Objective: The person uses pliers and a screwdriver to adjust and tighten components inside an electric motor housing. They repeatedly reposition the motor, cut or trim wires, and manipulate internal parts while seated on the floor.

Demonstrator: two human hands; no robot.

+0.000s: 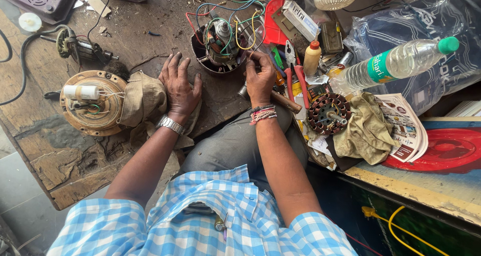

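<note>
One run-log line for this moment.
left hand flat on cloth | right hand at wired motor | pliers beside

The single head-worn camera is looking steeply down from above the person's own blue-and-white checked shirt (210,221), facing forward over a scarred brown wooden workbench (75,156). It is sitting close, with both forearms running up from the bottom edge toward mid-frame. A cluttered side bench with a yellowed painted edge (426,191) is filling the right. No second view is overlapping it.
</note>
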